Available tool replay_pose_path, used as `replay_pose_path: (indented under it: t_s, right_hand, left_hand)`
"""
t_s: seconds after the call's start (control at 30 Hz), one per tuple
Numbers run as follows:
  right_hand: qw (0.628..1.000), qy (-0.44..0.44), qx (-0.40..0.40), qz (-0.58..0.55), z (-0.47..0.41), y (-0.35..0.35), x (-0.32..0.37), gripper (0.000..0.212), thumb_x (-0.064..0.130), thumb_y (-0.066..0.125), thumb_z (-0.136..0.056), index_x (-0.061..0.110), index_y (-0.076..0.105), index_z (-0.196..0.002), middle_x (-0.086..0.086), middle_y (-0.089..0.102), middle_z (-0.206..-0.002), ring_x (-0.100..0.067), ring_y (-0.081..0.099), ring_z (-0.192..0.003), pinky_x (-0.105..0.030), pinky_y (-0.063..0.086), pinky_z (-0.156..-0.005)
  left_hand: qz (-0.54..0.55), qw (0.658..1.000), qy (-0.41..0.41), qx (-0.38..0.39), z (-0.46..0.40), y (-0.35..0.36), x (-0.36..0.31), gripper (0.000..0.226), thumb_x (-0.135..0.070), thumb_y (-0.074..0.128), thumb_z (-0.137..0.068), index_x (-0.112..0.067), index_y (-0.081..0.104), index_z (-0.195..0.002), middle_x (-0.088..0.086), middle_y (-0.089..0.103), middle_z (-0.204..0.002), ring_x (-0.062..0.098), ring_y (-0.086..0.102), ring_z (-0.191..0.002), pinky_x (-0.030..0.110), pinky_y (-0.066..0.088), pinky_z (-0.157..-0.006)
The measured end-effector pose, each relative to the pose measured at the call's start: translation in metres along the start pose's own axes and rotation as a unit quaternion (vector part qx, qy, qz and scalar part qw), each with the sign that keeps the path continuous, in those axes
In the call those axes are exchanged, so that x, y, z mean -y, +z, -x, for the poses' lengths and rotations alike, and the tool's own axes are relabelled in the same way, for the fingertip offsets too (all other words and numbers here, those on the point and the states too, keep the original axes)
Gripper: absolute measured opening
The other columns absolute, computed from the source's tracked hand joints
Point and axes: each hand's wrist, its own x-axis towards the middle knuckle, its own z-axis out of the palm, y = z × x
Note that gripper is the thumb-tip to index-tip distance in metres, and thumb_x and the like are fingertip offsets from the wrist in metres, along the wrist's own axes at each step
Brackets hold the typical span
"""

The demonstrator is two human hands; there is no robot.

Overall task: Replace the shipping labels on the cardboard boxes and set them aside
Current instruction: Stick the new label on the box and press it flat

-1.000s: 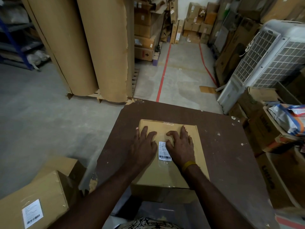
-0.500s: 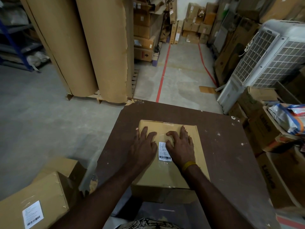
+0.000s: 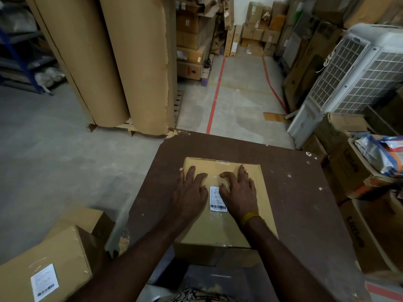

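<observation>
1. The cardboard box [image 3: 226,227] is lying flat on the brown table [image 3: 305,214], near the table's middle and reaching to its near edge, right in front of the person.
2. The left hand [image 3: 190,196] is resting palm-down on the box top, just left of the white shipping label [image 3: 217,199]; its fingers are spreading out straight and grasping nothing.
3. The right hand [image 3: 238,192] is lying on the right side of the label, covering that edge; its fingers are loosely bent against the cardboard with the index tip beside the label's top, and they are closing around nothing.
4. I judge that both hands are pressing down to steady the box and smooth the label so it sticks flat.
5. The box's long axis is running away from the person, with 1 short end toward the body and the taped far end pointing up the aisle.
6. The label is standing lengthwise along that same axis, its barcode sitting at the near end.
7. On the floor at the left, another box [image 3: 50,271] with its own label is sitting well apart from the table.
</observation>
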Motion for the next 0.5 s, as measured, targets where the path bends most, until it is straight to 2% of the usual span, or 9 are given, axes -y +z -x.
replay_pose_path:
  t_s: [0.1, 0.23, 0.4, 0.5]
  right_hand:
    - [1.0, 0.004, -0.008, -0.013, 0.0003, -0.0003, 0.0, 0.026, 0.042, 0.045, -0.099, 0.035, 0.05, -0.124, -0.012, 0.005, -0.166, -0.03, 0.006, -0.154, -0.044, 0.004, -0.123]
    - [1.0, -0.001, 0.0, -0.001, 0.0012, -0.001, -0.0001, 0.036, 0.044, 0.043, -0.1, 0.038, 0.045, -0.135, -0.01, 0.002, -0.167, -0.03, 0.004, -0.154, -0.045, 0.004, -0.123]
    - [1.0, 0.006, -0.007, -0.016, 0.0008, -0.0014, 0.0003, 0.025, 0.042, 0.045, -0.099, 0.035, 0.05, -0.123, -0.011, 0.006, -0.167, -0.03, 0.006, -0.154, -0.045, 0.004, -0.123]
    - [1.0, 0.0, -0.004, -0.009, 0.0011, -0.0009, 0.0002, 0.034, 0.044, 0.043, -0.1, 0.038, 0.046, -0.133, -0.011, 0.004, -0.167, -0.03, 0.005, -0.154, -0.045, 0.004, -0.123]
  left_hand:
    - [-0.002, 1.0, 0.002, -0.001, -0.0005, 0.0003, 0.0006, 0.048, -0.042, 0.036, -0.102, -0.037, 0.03, -0.15, 0.0, 0.01, -0.167, 0.029, 0.0, -0.154, 0.046, 0.023, -0.12]
    - [-0.003, 1.0, 0.001, 0.0, -0.0001, -0.0013, -0.0006, 0.049, -0.042, 0.036, -0.102, -0.037, 0.03, -0.151, 0.0, 0.009, -0.167, 0.029, 0.0, -0.154, 0.046, 0.023, -0.12]
    - [-0.002, 1.0, 0.003, -0.007, 0.0006, -0.0007, -0.0001, 0.048, -0.042, 0.036, -0.102, -0.037, 0.031, -0.15, -0.001, 0.011, -0.167, 0.029, 0.002, -0.154, 0.046, 0.025, -0.119]
    - [-0.004, 1.0, 0.003, -0.006, 0.0005, -0.0008, -0.0007, 0.048, -0.042, 0.036, -0.102, -0.037, 0.031, -0.15, 0.0, 0.011, -0.167, 0.029, 0.002, -0.154, 0.045, 0.024, -0.119]
